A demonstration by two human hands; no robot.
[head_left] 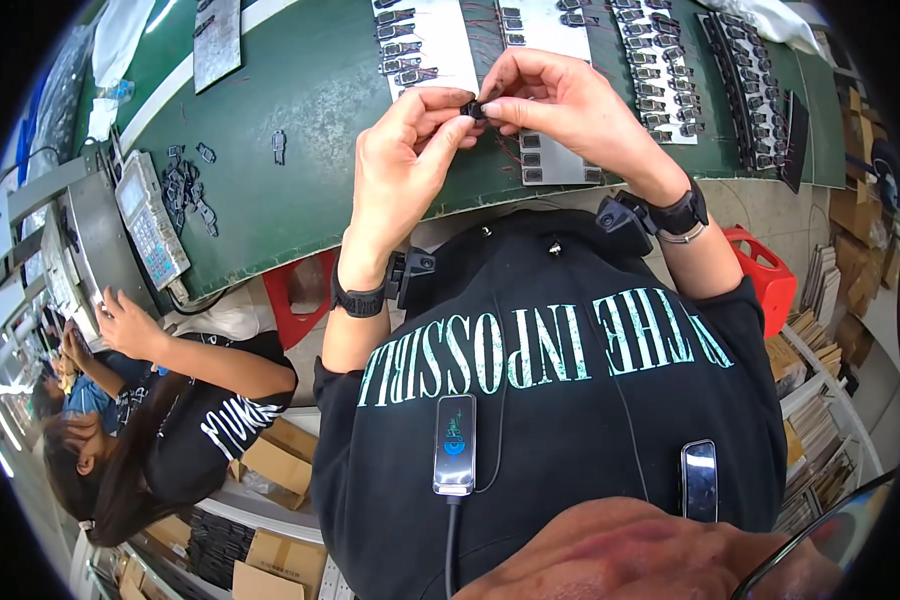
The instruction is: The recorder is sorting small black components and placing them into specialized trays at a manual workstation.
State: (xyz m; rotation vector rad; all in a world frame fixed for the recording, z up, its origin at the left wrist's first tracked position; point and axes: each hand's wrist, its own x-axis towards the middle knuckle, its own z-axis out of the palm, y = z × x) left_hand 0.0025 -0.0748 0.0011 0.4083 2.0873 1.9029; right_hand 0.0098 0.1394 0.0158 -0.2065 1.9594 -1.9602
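A small black part (473, 109) is pinched between the fingertips of both my hands, just over the near edge of the green table. My left hand (407, 150) grips it with thumb and index finger from the left. From the right, my right hand (560, 108) holds the same part between thumb and fingers. Fingertips hide most of its shape. Behind my hands lies a white board (448, 35) with a column of small black parts. A second board (560, 168), partly covered by my right hand, carries similar rectangular parts and thin red wires.
Another filled board (660, 55) and a dark tray (735, 90) stand to the right. Loose black parts (182, 190) lie piled at left beside a keypad device (150, 225). A co-worker's hand (130, 325) is near a machine. Red stools (760, 280) stand below the table edge.
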